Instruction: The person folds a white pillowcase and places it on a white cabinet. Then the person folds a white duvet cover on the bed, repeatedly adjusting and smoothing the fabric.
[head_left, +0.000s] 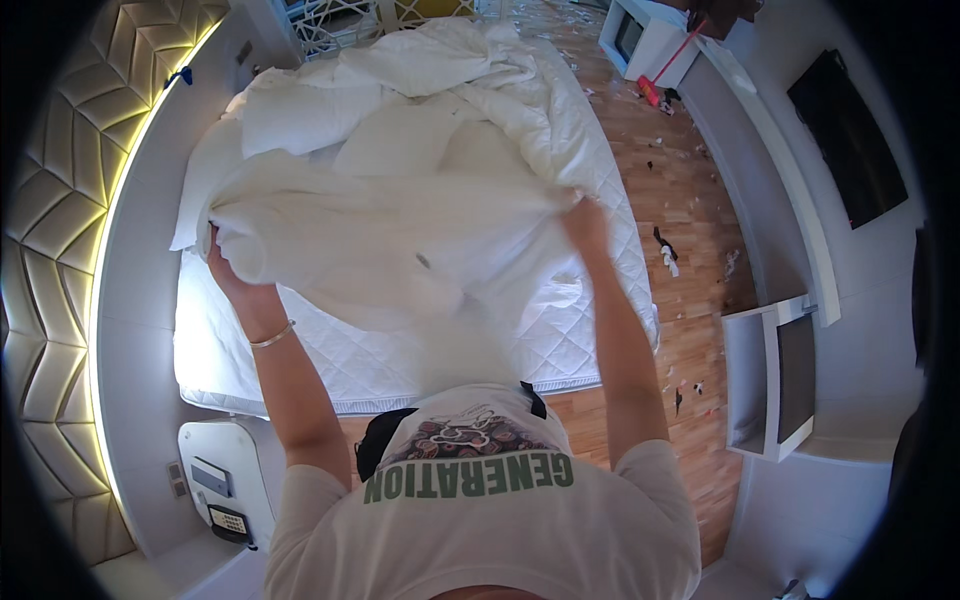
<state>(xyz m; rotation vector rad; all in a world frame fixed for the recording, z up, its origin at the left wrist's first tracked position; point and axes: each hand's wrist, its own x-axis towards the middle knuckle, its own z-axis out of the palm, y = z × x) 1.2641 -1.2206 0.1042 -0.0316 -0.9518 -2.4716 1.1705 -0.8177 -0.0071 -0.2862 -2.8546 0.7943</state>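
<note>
A white cloth (360, 225), blurred in part, is stretched between my two hands above a bed. My left hand (238, 277) grips its edge at the left; a bracelet circles that wrist. At the right, my right hand (583, 217) holds the other side, its fingers blurred. A small dark mark shows on the cloth's middle. Under it lies a quilted white mattress (330, 367). Beyond the cloth, a rumpled white duvet (555, 112) and a white pillow (300, 116) lie on the bed.
A bedside table (259, 457) with a telephone (229, 525) stands at the lower left. Scraps litter the wooden floor (697, 270) on the right, where a red broom (649, 90) leans against a white cabinet (656, 45). An open-fronted white unit (750, 382) stands at the right.
</note>
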